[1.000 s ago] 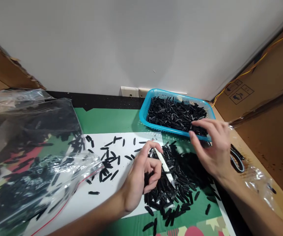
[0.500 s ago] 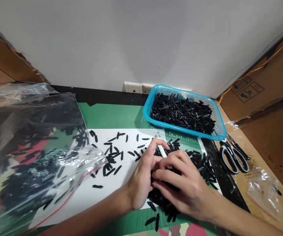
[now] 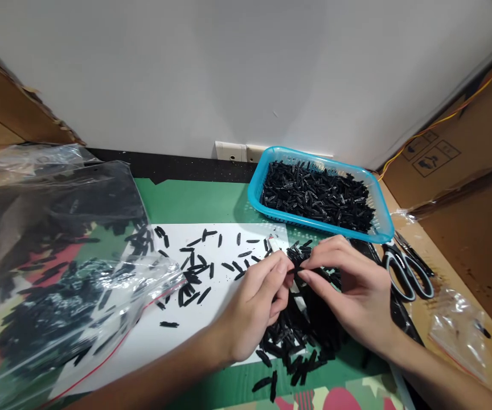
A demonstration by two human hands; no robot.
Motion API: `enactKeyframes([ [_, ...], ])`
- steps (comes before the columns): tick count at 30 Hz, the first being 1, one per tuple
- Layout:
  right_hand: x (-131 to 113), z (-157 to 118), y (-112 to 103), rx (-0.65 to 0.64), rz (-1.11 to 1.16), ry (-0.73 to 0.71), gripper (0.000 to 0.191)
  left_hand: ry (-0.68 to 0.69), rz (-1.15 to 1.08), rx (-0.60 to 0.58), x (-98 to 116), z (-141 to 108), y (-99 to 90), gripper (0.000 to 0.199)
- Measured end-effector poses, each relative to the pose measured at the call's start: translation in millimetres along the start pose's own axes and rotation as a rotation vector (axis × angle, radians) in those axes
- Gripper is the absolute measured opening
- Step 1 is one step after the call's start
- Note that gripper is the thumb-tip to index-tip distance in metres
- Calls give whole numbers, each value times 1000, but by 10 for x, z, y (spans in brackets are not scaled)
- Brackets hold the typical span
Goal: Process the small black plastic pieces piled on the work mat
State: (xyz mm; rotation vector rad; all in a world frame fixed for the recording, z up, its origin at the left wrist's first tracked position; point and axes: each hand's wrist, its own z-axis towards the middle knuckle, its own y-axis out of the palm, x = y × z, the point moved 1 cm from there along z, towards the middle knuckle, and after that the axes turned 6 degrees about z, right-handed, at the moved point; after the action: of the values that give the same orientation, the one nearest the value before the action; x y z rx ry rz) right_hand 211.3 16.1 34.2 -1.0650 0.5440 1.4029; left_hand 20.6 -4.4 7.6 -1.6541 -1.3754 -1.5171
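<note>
My left hand [image 3: 257, 304] is closed in a pinch on one end of a small black strip [image 3: 296, 271]. At the strip's other end, the thumb and forefinger of my right hand [image 3: 348, 285] are pinched too. Both hands are over a loose pile of similar black strips [image 3: 286, 336]. A white stick-like piece [image 3: 274, 244] pokes out beyond my left fingers, its middle hidden by the hand. More black strips [image 3: 192, 277] lie scattered on a white paper sheet [image 3: 143, 341] to the left.
Behind the pile stands a blue basket [image 3: 252, 196] full of black strips. A clear zip bag [image 3: 130, 307] holding more strips covers the left side. Black-and-grey scissors [image 3: 406, 273] and a small clear bag [image 3: 457, 333] are at the right. Cardboard boxes flank the work surface.
My hands were overlapped low over the pile. The right hand has moved up and to the right, and the fingertips of both hands now meet at a small black strip.
</note>
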Motion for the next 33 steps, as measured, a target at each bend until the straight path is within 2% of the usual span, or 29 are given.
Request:
enactKeyframes([
  [8, 97, 54, -4, -60, 68, 222, 4, 30, 38, 32, -51, -9, 12, 38],
  [13, 85, 53, 3, -116, 55, 285, 6, 29, 78, 18, -49, -12, 18, 37],
  [21, 39, 110, -4, -178, 101, 276, 11, 30, 191, 69, -27, -10, 21, 40],
  [33, 30, 96, -19, -158, 12, 268, 11, 6, 128, 4, -64, 8, -9, 38],
])
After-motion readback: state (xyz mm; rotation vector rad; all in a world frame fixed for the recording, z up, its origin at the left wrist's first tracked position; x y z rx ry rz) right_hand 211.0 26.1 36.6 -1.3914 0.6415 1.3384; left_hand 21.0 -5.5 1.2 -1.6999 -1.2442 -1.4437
